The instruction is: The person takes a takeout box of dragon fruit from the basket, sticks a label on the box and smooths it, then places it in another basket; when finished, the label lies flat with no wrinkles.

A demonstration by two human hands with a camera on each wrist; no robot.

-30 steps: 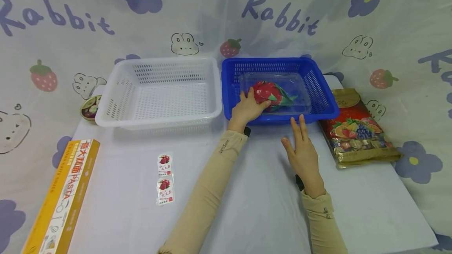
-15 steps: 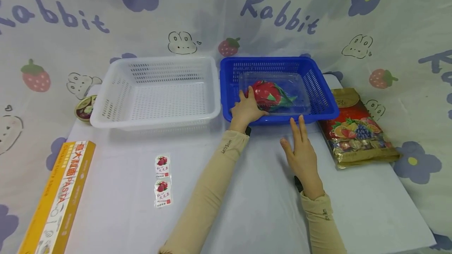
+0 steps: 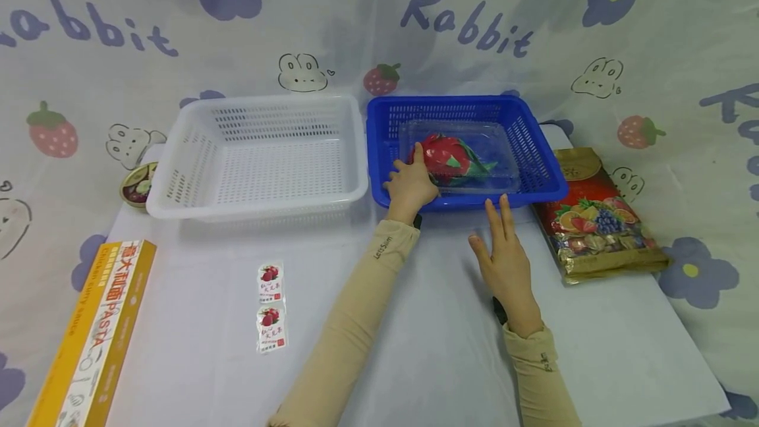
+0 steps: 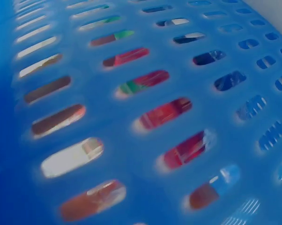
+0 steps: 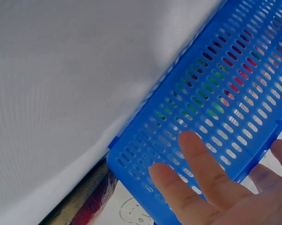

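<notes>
The left hand's fingers [image 3: 417, 155] lie straight against the clear clamshell box [image 3: 459, 154] of red fruit in the blue basket [image 3: 548, 170] (probably light, thin-walled, slippery; best held by its rims), the right hand [image 3: 505, 261] flat and empty on the tabletop [image 3: 427, 321].

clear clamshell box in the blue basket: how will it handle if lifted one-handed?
The clear clamshell box looks thin-walled, so it probably flexes under a squeeze. Its glossy plastic may be slippery. The red and green pack inside sits toward the left hand, so the weight is likely uneven and it may tilt. The blue basket walls could hinder a side grasp.
</notes>
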